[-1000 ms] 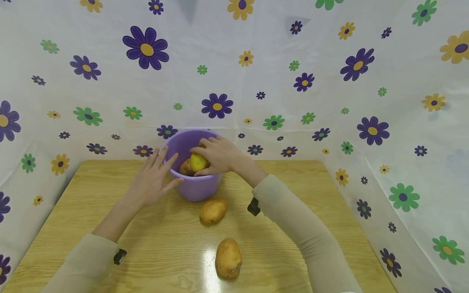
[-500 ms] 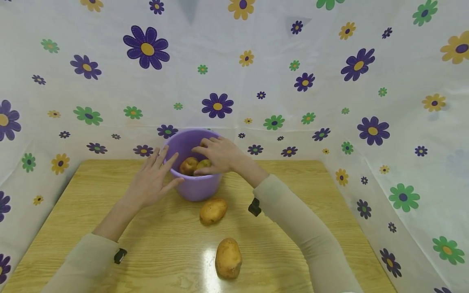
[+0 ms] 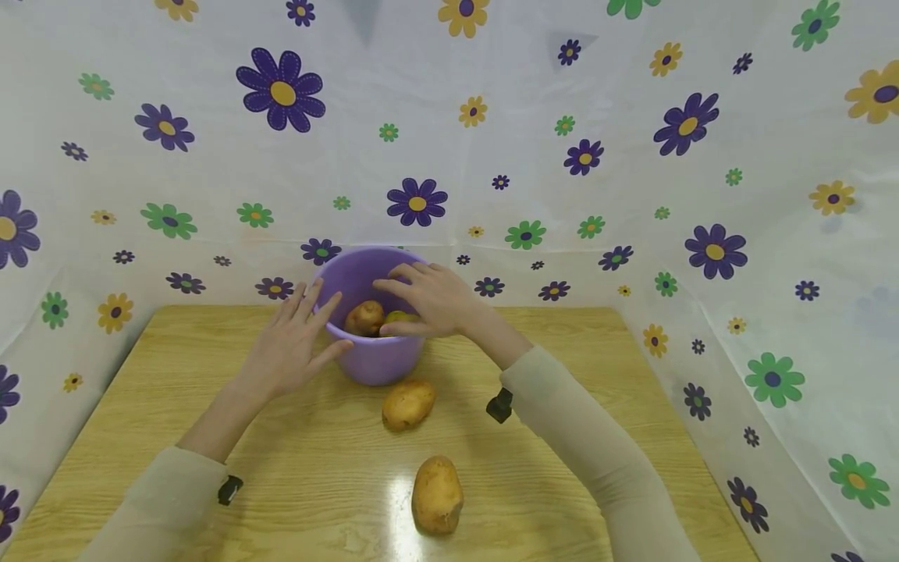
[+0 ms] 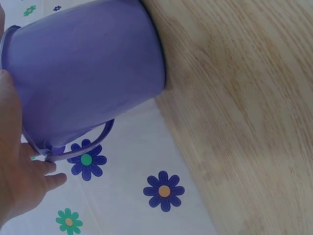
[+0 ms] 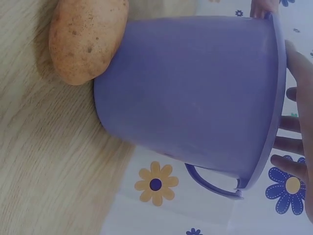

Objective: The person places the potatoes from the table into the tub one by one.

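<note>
A purple bucket (image 3: 379, 363) stands upright near the back of the wooden table. My left hand (image 3: 284, 349) rests at its left rim with fingers spread. Over the right rim, my right hand (image 3: 444, 303) has its fingers extended and holds nothing. Inside the bucket lie a reddish-brown potato-like item (image 3: 364, 318) and a yellow-green round item (image 3: 399, 317), the latter partly hidden by my right thumb. One potato (image 3: 410, 405) sits just in front of the bucket, and another potato (image 3: 438, 495) lies closer to me.
The wooden table (image 3: 281, 484) meets a white flower-print cloth (image 3: 520, 133) at the back and both sides. A thin purple handle (image 4: 98, 144) hangs along the bucket's outside, as the left wrist view shows.
My right hand has let go of the yellow-green item, which dropped lower in the bucket beside the brown one. The hand has since shifted slightly right. My left hand has stayed still.
</note>
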Motion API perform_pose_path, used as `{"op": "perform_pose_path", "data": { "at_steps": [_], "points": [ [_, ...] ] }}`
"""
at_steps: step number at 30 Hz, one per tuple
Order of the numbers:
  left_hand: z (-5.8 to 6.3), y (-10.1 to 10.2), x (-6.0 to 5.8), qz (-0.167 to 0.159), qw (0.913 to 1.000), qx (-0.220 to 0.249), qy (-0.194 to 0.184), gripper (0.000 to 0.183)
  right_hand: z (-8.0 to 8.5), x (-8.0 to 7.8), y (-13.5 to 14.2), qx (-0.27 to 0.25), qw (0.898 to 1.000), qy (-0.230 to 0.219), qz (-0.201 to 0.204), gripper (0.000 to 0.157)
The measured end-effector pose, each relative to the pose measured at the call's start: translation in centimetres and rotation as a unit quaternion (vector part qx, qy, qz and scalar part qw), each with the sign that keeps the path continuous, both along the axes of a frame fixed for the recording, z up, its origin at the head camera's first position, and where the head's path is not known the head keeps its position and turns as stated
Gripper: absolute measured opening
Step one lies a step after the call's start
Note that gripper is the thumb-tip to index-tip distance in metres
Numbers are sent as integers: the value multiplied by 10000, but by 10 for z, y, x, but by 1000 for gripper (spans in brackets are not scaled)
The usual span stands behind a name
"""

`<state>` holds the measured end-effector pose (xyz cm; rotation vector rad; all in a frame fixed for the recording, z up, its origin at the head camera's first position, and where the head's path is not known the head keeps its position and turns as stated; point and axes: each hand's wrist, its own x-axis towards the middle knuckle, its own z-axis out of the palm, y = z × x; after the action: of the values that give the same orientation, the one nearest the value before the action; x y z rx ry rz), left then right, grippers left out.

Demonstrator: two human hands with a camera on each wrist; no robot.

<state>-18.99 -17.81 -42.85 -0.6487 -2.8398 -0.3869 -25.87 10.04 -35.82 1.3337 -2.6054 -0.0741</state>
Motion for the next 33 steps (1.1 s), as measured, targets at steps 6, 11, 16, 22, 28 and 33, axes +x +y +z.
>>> {"op": "perform_pose_path", "data": {
  "at_steps": [6, 11, 16, 22, 28, 33],
  "points": [
    [1, 0, 0, -15, 10000, 7, 15, 82, 1, 7, 6, -109, 9999, 16, 79, 78],
    [1, 0, 0, -7, 10000, -51, 41, 82, 0, 13, 9, -75, 9994, 259, 231, 78],
    [0, 0, -1, -1, 10000, -82, 55, 82, -3, 20, 13, -130, 9976, 554, 405, 78],
    [-1, -1, -1, 2, 10000, -50, 57, 82, -3, 29, 17, -203, 9959, 691, 539, 79],
    [0, -2, -1, 23, 10000, -80, 0, 82, -6, 37, 23, -352, 9951, 624, 686, 81],
    [0, -2, -1, 21, 10000, -86, -36, 83, -12, 45, 30, -386, 9956, 506, 692, 84]
  ]
}}
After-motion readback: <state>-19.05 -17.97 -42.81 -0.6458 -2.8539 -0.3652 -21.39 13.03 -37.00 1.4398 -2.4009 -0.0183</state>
